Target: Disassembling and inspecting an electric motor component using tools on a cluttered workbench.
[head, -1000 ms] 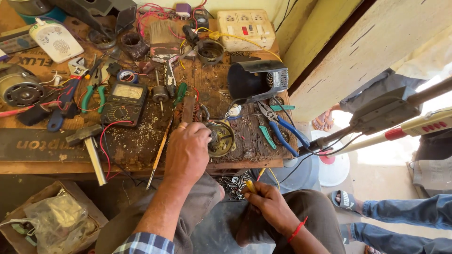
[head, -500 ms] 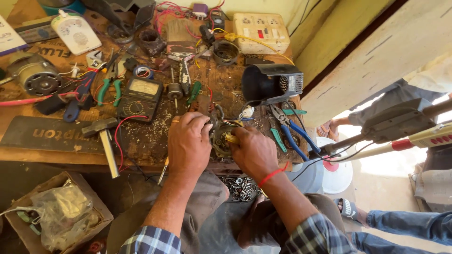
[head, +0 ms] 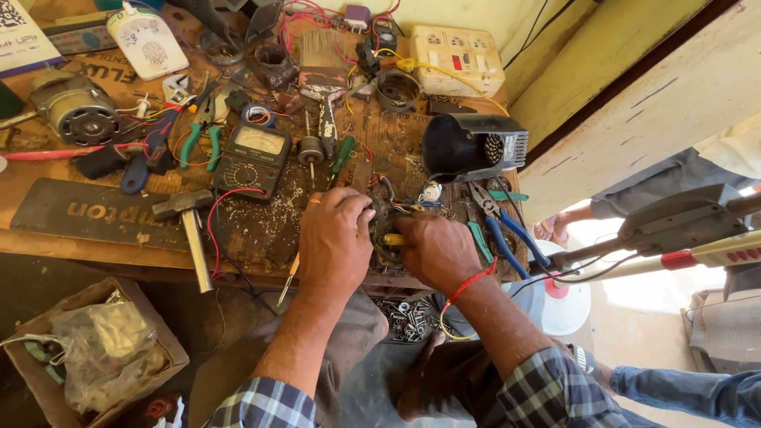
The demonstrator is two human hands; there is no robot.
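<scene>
Motor part (head: 386, 238) sits gripped between left hand (head: 334, 238) and right hand (head: 434, 252) on the desk (head: 261, 230); steadying it firmly seems wise.

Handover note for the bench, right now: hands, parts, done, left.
Left hand: clamped over the small motor part at the workbench's front edge.
Right hand: on the same part, holding a yellow-handled tool against it.
Nearby: multimeter, hammer, blue-handled pliers, black fan housing.
Done: part is gripped and steadied.
Left: work on the part looks unfinished; the contact point is hidden.
</scene>
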